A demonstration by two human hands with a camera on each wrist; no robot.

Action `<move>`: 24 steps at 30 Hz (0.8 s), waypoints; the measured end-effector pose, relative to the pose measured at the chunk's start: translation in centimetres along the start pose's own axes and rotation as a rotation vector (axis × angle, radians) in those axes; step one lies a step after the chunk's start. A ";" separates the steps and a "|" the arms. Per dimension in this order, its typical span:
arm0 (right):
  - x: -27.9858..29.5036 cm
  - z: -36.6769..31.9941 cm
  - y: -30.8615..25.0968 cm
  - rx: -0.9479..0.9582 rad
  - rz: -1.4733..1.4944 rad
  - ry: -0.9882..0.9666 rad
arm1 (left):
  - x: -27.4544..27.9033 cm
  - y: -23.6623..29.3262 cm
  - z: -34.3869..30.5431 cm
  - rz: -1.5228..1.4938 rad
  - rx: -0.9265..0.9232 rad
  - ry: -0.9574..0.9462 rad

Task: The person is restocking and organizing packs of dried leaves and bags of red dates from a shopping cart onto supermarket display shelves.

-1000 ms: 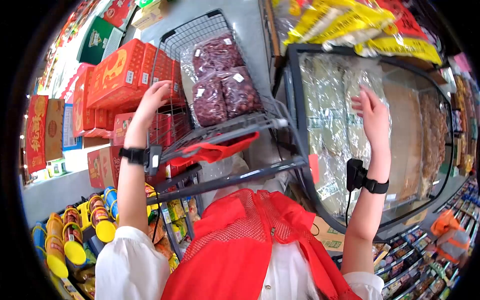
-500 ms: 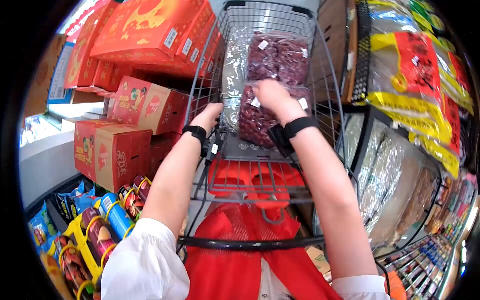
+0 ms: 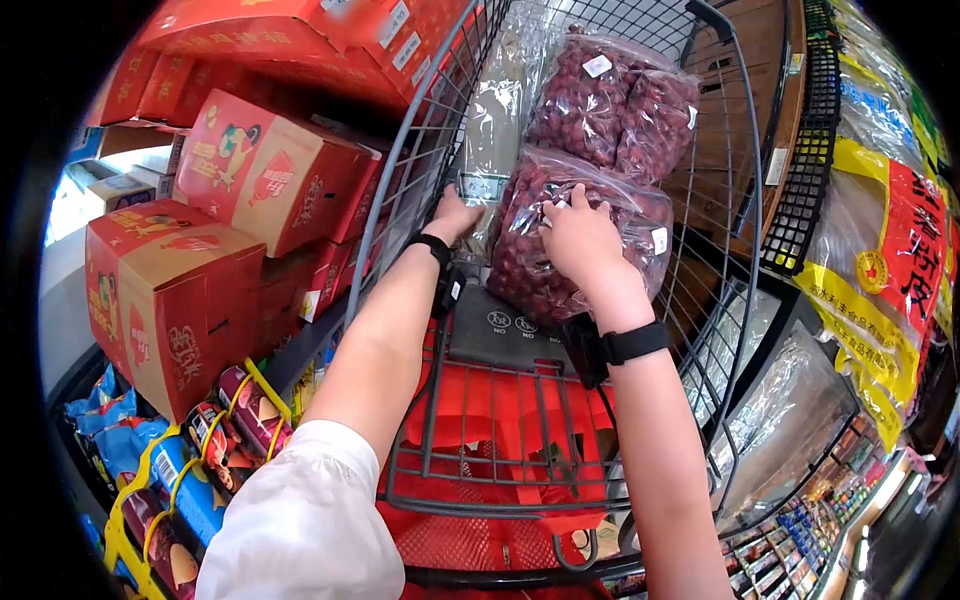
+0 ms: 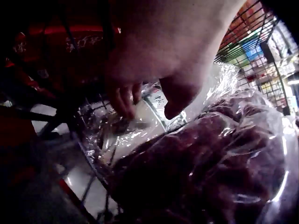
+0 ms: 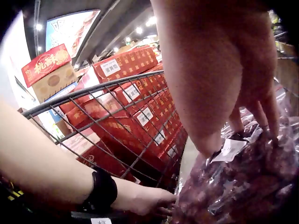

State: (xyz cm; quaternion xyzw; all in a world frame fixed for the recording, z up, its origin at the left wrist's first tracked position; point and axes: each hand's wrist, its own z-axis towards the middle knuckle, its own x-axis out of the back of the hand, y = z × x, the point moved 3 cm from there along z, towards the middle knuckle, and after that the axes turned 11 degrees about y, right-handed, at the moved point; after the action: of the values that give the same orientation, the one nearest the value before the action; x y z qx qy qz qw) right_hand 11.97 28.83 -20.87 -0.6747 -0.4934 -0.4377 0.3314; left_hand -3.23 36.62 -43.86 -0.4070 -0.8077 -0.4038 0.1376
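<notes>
In the head view, bags of dark red fruit (image 3: 575, 110) lie in a wire shopping cart (image 3: 375, 215). The right hand (image 3: 583, 240) rests on the nearest bag (image 3: 520, 270) with spread fingers, near a white label (image 5: 230, 150) in the right wrist view. To its left, a long clear packet of pale contents (image 3: 490, 130) lies along the cart's side. The left hand (image 3: 457, 215) is at that packet's near end; in the left wrist view its thumb and fingers (image 4: 125, 100) reach down over the plastic, slightly bent and apart. Whether they grip it is unclear.
Red cartons (image 3: 175, 300) are stacked left of the cart. Snack tubes (image 3: 185, 480) stand at the lower left. Yellow and red bags (image 3: 905, 250) hang at the right, above a display case (image 3: 790, 400). The cart's folded seat grid (image 3: 500, 430) is near the body.
The hands, first raised apart outside the cart, have come down into it. The right hand has since spread over the near bag, and the left has reached the clear packet. The view has moved closer.
</notes>
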 end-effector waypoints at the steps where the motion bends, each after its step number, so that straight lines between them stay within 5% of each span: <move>1: 0.2 0.1 0.1 -0.005 0.029 -0.012 | -0.3 0.1 0.1 -0.031 -0.031 -0.060; 4: 0.1 0.0 -0.1 -0.008 0.059 0.001 | 0.3 2.3 -0.9 -0.096 -0.134 -0.107; 6: 0.1 -0.2 -0.2 0.005 0.011 0.025 | 1.4 4.3 -2.1 0.209 -0.242 -0.062; 7: 0.1 -0.2 -0.2 0.004 0.012 0.031 | 1.5 4.7 -3.0 0.250 -0.454 0.194; 16: -0.9 -1.1 -0.1 -0.094 0.198 -0.007 | 7.0 12.8 -9.8 -0.054 -0.227 0.419; 18: -1.0 -1.2 0.3 -0.026 0.258 -0.079 | 8.8 13.3 -10.5 -0.209 -0.233 0.280; 19: -0.2 -0.8 0.2 0.191 0.291 -0.129 | 10.1 14.7 -12.6 -0.519 -0.255 0.149; 24: 6.7 -4.3 3.2 -0.216 1.789 0.201 | 14.9 21.0 -21.3 -0.666 -0.366 -0.328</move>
State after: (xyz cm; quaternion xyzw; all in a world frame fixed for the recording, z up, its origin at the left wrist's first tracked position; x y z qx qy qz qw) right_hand 14.78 26.62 -13.02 -0.7921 0.2898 -0.1175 0.5243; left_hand 1.24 35.62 -10.76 -0.2000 -0.8214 -0.4930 -0.2055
